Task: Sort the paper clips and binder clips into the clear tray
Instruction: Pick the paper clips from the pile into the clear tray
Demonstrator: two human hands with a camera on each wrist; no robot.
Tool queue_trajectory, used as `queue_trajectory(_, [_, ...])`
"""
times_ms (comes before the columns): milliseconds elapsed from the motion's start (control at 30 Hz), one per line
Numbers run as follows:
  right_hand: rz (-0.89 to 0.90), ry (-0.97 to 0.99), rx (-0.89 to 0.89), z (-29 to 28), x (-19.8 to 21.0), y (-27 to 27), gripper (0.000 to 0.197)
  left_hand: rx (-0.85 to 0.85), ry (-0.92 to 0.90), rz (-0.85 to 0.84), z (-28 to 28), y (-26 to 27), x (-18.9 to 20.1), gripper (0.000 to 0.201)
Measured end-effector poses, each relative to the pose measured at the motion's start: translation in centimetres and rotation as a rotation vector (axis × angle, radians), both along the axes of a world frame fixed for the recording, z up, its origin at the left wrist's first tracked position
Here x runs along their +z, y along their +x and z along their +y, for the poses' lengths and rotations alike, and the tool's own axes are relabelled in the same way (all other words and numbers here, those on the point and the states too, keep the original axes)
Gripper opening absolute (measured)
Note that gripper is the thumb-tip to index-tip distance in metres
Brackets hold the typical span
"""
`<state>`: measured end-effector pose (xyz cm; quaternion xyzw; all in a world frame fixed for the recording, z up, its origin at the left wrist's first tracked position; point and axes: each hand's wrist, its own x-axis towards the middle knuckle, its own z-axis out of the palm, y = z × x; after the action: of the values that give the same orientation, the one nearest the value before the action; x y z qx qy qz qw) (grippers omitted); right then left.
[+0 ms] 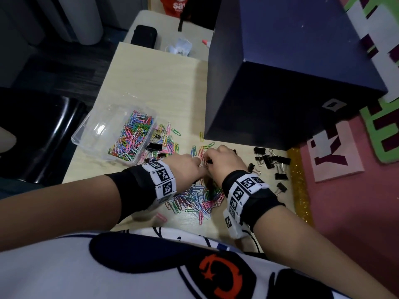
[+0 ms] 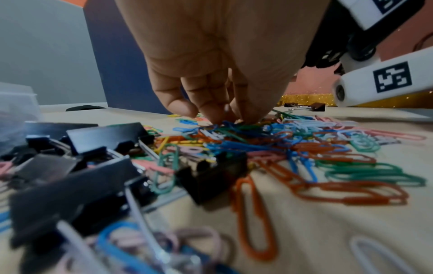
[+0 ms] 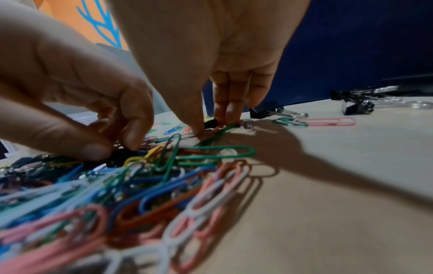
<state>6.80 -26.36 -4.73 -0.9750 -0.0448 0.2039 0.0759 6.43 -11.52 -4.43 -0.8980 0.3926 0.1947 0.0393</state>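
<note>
Both hands, left hand (image 1: 190, 167) and right hand (image 1: 224, 160), are pinched into the loose coloured wire paper clips (image 1: 194, 199) beneath them, seemingly to lift a few for sorting.

Clear tray (image 1: 86, 128) at left, right half full of coloured paper clips (image 1: 132, 134). More paper clips loose in a heap w/ black binder clips (image 1: 271, 160) scattered on surface at right.

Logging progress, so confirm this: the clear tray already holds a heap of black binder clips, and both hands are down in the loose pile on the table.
Wrong in one respect: the head view shows the tray holding coloured paper clips, not binder clips, which lie on the table. Left hand and right hand are in the pile.
</note>
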Motion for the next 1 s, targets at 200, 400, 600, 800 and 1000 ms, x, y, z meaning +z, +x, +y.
queue_trajectory(200, [-0.011, 0.059, -0.046, -0.4, -0.3, -0.2, 0.007, 0.019, 0.033, 0.036, 0.1, -0.1, 0.3, 0.037])
queue_trajectory(400, [-0.134, 0.272, -0.177, -1.5, 0.4, -0.4, 0.012, 0.026, 0.052, 0.03, 0.1, 0.2, 0.2, 0.031])
queue_trajectory(600, [-0.282, 0.219, -0.454, -4.4, 1.1, -0.1, 0.009, 0.045, 0.046, 0.062, 0.2, 0.4, 0.3, 0.018])
queue_trajectory(800, [-0.28, 0.058, -0.322, -4.7, 1.1, -0.9, 0.023, 0.246, -0.126, 0.14, 0.7, 0.8, 0.3, 0.009])
queue_trajectory(1000, [-0.064, 0.21, 0.15, -0.1, 0.6, -2.4, 0.023, 0.364, -0.252, 0.078, 2.0, 2.0, 1.3, 0.021])
